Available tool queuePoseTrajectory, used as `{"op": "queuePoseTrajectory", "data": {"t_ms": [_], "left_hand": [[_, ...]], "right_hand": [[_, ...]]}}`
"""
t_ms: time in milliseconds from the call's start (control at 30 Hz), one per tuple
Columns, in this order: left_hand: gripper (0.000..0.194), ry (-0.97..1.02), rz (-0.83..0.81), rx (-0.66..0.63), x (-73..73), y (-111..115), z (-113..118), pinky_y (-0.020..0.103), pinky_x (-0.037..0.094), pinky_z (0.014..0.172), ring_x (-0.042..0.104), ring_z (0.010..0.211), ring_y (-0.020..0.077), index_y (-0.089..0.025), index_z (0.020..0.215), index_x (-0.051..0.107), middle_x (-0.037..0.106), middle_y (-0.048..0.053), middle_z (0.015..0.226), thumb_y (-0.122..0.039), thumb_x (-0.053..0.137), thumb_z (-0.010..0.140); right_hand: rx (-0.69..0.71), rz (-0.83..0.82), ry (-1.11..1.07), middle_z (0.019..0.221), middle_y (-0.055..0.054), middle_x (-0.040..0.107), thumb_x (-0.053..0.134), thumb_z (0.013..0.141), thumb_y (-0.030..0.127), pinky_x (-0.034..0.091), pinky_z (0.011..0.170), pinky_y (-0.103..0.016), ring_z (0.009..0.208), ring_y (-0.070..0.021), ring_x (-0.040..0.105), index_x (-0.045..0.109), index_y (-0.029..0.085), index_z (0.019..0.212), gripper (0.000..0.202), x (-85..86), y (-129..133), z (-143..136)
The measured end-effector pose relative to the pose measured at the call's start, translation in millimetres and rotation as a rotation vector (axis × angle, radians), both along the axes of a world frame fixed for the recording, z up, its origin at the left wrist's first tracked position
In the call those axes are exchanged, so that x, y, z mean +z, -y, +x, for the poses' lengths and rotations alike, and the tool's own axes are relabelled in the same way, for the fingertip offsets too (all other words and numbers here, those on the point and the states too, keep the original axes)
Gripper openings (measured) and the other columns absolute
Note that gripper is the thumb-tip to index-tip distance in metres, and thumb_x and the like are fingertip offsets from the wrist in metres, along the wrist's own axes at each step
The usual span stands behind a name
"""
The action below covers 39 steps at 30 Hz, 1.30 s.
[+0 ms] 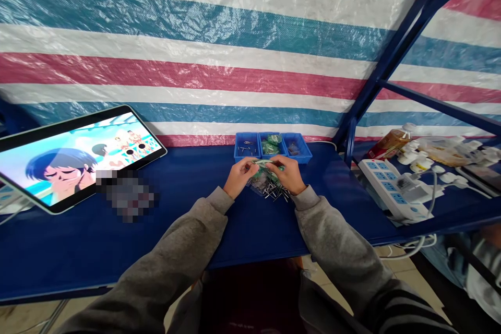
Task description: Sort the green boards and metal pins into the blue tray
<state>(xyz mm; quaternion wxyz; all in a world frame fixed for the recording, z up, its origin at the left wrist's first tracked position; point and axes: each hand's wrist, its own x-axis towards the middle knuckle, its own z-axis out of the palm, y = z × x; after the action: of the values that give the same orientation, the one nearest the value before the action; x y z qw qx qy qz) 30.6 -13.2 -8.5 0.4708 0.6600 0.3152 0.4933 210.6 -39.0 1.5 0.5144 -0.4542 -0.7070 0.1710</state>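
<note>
I've got the plastic bag (pixel 256 184) near the table's (pixel 188 180) far edge, left hand (pixel 237 176) and right hand (pixel 291 174) fingers pinching it. Pinched edge runs left-right, roughly along the table's far edge; bag's long axis unclear. I'd pull evenly, low, so the metal pins (pixel 273 190), pointing every way, don't scatter.
</note>
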Motion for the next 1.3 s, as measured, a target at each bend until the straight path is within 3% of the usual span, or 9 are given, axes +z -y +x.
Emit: {"op": "queuePoseTrajectory", "data": {"t_ms": [167, 333, 433, 600, 800, 967, 1033, 1167, 1300], "left_hand": [[0.04, 0.001, -0.082, 0.012, -1.0, -2.6, -1.0, 0.028, 0.049, 0.063, 0.06, 0.07, 0.0169, -0.014, 0.083, 0.063, 0.064, 0.004, 0.077, -0.053, 0.068, 0.075], [0.055, 0.089, -0.246, -0.099, 3.8, 2.0, -1.1, 0.025, 0.047, 0.053, 0.052, 0.045, 0.011, -0.018, 0.116, 0.052, 0.055, -0.006, 0.052, -0.048, 0.073, 0.074], [0.051, 0.096, -0.246, -0.105, 3.9, 2.5, -0.5, 0.023, 0.044, 0.049, 0.05, 0.043, 0.0102, -0.018, 0.114, 0.054, 0.052, -0.007, 0.049, -0.052, 0.067, 0.079], [0.048, 0.075, -0.074, -0.003, -0.1, -1.6, -0.5, 0.027, 0.05, 0.061, 0.06, 0.067, 0.0156, -0.014, 0.087, 0.066, 0.064, 0.004, 0.072, -0.06, 0.057, 0.082], [0.053, 0.096, -0.15, -0.067, 4.2, 2.2, 0.0, 0.03, 0.052, 0.065, 0.063, 0.06, 0.0162, -0.017, 0.117, 0.056, 0.065, -0.001, 0.065, -0.042, 0.074, 0.074], [0.049, 0.248, -0.232, -0.09, 7.5, 1.6, -0.9, 0.027, 0.051, 0.063, 0.06, 0.061, 0.0141, -0.019, 0.115, 0.057, 0.062, -0.002, 0.062, -0.035, 0.076, 0.073], [0.037, 0.27, -0.257, -0.117, 7.2, 0.4, -1.3, 0.027, 0.05, 0.064, 0.059, 0.063, 0.0139, -0.017, 0.101, 0.063, 0.061, -0.001, 0.063, -0.036, 0.076, 0.072], [0.035, 0.234, -0.251, -0.135, 6.0, -0.8, -1.9, 0.027, 0.047, 0.061, 0.054, 0.06, 0.0127, -0.014, 0.088, 0.067, 0.058, 0.001, 0.062, -0.048, 0.067, 0.079], [0.039, -0.003, -0.08, -0.022, 6.8, -0.4, -3.8, 0.026, 0.042, 0.057, 0.047, 0.058, 0.012, -0.015, 0.073, 0.065, 0.052, 0.0, 0.061, -0.054, 0.065, 0.078]], "right_hand": [[0.092, -0.134, -0.115, 0.071, -0.001, 0.066, 0.047, 0.094, 0.04, 0.054, 0.062, -0.03, 0.059, -0.0157, 0.063, 0.059, 0.02, 0.116, 0.032, 0.2, 2.0, 1.0], [0.139, 0.12, 0.077, 0.124, -0.012, 0.057, 0.048, 0.092, 0.033, 0.051, 0.088, -0.038, 0.11, -0.0235, 0.058, 0.064, 0.022, 0.108, 0.025, 5.9, 3.1, 3.3], [0.103, 0.113, 0.11, 0.103, -0.01, 0.065, 0.053, 0.09, 0.035, 0.05, 0.088, -0.039, 0.096, -0.0228, 0.063, 0.065, 0.021, 0.09, 0.019, 6.6, 2.8, 2.2], [0.067, -0.127, -0.121, 0.062, 0.0, 0.063, 0.061, 0.084, 0.046, 0.05, 0.059, -0.03, 0.055, -0.0163, 0.059, 0.061, 0.019, 0.082, 0.027, 6.9, 4.6, -1.2], [0.035, -0.209, -0.207, 0.052, 0.0, 0.059, 0.052, 0.088, 0.054, 0.049, 0.054, -0.028, 0.047, -0.0141, 0.056, 0.056, 0.019, 0.064, 0.043, 6.5, 6.7, -1.5], [0.03, -0.002, -0.108, 0.115, -0.011, 0.064, 0.046, 0.092, 0.047, 0.055, 0.074, -0.035, 0.091, -0.0212, 0.065, 0.06, 0.021, 0.118, 0.039, 7.6, 4.0, 4.0], [0.057, 0.069, -0.028, 0.127, -0.012, 0.056, 0.049, 0.091, 0.045, 0.054, 0.082, -0.038, 0.105, -0.0237, 0.06, 0.062, 0.023, 0.115, 0.035, 7.6, 2.5, 5.2], [0.01, 0.063, 0.04, 0.089, -0.008, 0.067, 0.053, 0.09, 0.045, 0.051, 0.078, -0.036, 0.083, -0.021, 0.063, 0.067, 0.02, 0.085, 0.029, 4.6, 0.1, 4.3], [0.028, -0.119, -0.072, 0.07, -0.003, 0.064, 0.06, 0.083, 0.05, 0.049, 0.062, -0.03, 0.061, -0.0164, 0.058, 0.065, 0.018, 0.078, 0.032, 2.0, -0.8, 2.6]]}}
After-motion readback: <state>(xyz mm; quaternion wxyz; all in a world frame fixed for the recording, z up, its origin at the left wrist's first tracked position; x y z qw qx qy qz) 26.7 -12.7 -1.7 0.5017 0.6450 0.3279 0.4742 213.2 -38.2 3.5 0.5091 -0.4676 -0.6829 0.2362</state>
